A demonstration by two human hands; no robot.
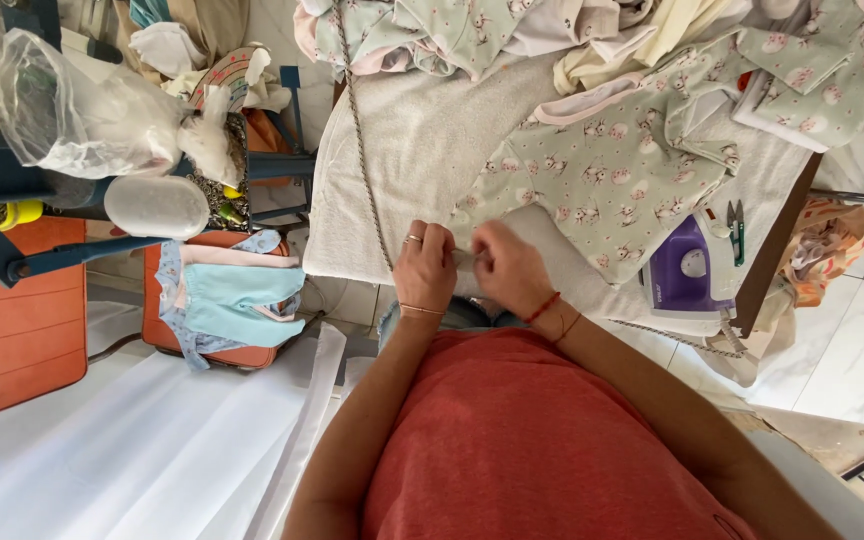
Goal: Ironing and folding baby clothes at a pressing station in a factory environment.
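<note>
The left hand (425, 268) and right hand (509, 268) sit close together at the near edge of the towel-covered table (402, 160), both pinched shut on the hem of a pale green printed baby garment (602, 175). That garment lies spread flat, right of centre. A purple iron (690, 270) stands at its right, and more garments in the same print (452, 30) sit heaped at the far edge, apparently unprocessed.

Pale green animal-print garment (602, 170), purple iron (690, 268)
</note>
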